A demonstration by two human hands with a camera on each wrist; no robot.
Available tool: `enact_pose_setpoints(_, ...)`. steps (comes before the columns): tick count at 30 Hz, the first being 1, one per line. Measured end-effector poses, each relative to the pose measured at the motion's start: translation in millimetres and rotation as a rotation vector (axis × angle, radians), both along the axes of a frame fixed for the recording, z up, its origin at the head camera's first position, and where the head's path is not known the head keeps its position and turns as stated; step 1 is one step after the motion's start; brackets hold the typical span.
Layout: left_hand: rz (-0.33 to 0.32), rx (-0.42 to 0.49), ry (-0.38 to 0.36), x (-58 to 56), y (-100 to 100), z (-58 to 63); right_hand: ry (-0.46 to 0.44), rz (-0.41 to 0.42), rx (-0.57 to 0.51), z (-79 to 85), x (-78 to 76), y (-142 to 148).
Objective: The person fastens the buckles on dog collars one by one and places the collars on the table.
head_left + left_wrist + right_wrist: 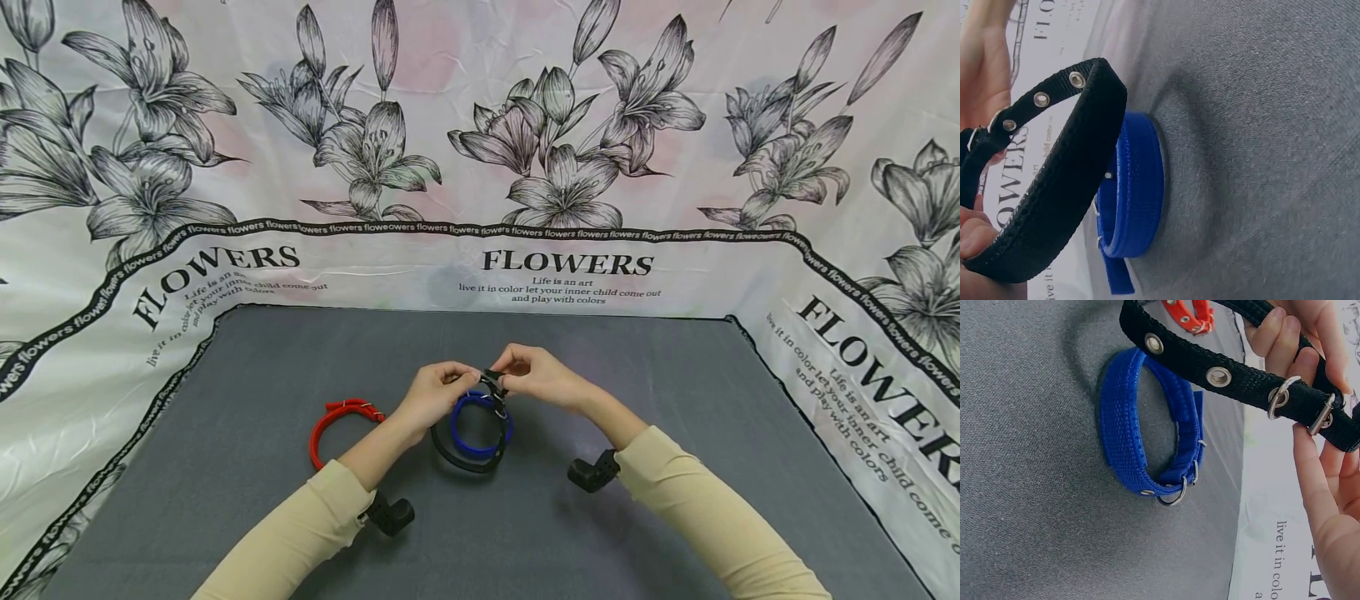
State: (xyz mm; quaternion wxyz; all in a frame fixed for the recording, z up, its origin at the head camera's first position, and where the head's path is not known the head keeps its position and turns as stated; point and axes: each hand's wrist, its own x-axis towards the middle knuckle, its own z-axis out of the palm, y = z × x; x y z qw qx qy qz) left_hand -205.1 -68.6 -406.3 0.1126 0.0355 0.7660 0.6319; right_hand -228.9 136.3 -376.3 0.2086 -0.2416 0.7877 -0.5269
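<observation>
A black collar (467, 465) with metal eyelets hangs between both hands over the table. My left hand (435, 398) pinches its band, the fingers curled around the strap in the left wrist view. At the buckle end, my right hand (543, 377) holds the strap between thumb and fingers. The right wrist view shows the metal buckle (1322, 415) with the strap running through it, a D-ring beside it. Behind the black loop, a blue collar (1119, 425) stands on its edge on the table, its own buckle fastened.
To the left lies a red collar (321, 437), partly covered by the left forearm in the head view. Grey cloth (637, 533) covers the table. A white floral curtain (420, 267) with printed lettering rises along the back and sides.
</observation>
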Motion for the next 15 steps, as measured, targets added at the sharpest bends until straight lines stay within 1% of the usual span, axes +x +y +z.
enact_pose_setpoints(5,-0.050,-0.065,0.010,0.5,-3.4,3.3,0.001,-0.012,0.000,-2.1,0.0,0.1)
enact_pose_setpoints(11,-0.111,-0.145,0.020,1.2,-6.0,2.6,-0.006,0.000,0.009,-5.1,-1.0,0.5)
enact_pose_setpoints(13,-0.115,-0.164,0.025,1.2,-5.6,2.2,-0.017,0.006,0.006,-1.6,1.0,-0.5)
enact_pose_setpoints(14,-0.110,-0.164,0.025,1.2,-5.3,1.6,-0.019,0.007,0.004,1.9,3.0,-1.5)
enact_pose_setpoints(15,-0.101,-0.157,0.027,1.3,-4.9,1.3,-0.021,0.006,0.005,2.0,2.8,-1.6)
